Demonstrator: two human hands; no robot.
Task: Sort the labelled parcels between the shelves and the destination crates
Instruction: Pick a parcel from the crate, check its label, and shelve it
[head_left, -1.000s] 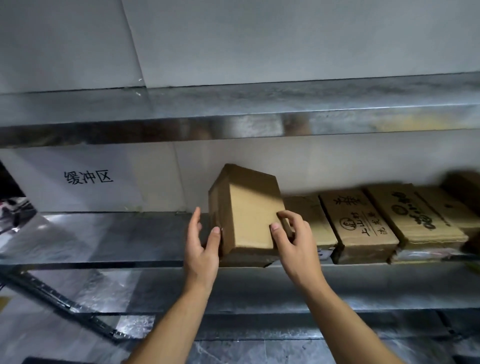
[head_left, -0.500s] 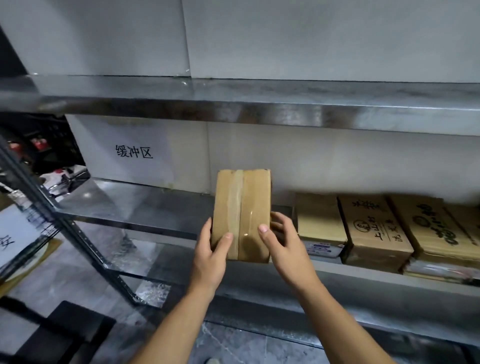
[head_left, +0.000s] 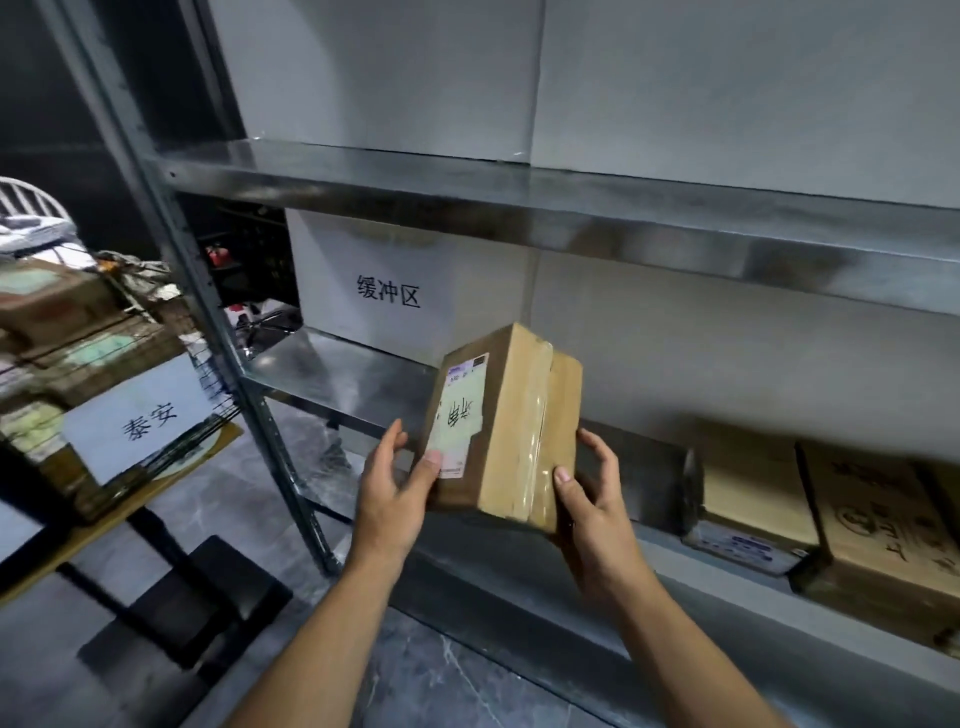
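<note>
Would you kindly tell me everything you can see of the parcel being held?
The cardboard parcel is a brown box held on end, tilted, in front of the metal shelf. Its seam is sealed with clear tape. A white shipping label with handwritten characters sits on the face turned left. The left hand grips that side, thumb on the label; the right hand grips the opposite edge, thumb by the tape.

Parcel (head_left: 511, 421): matt brown cardboard, glossy clear tape, paper label. Shelf (head_left: 519, 192): galvanised metal, dull sheen. Floor (head_left: 415, 675): smooth, marbled grey.
</note>
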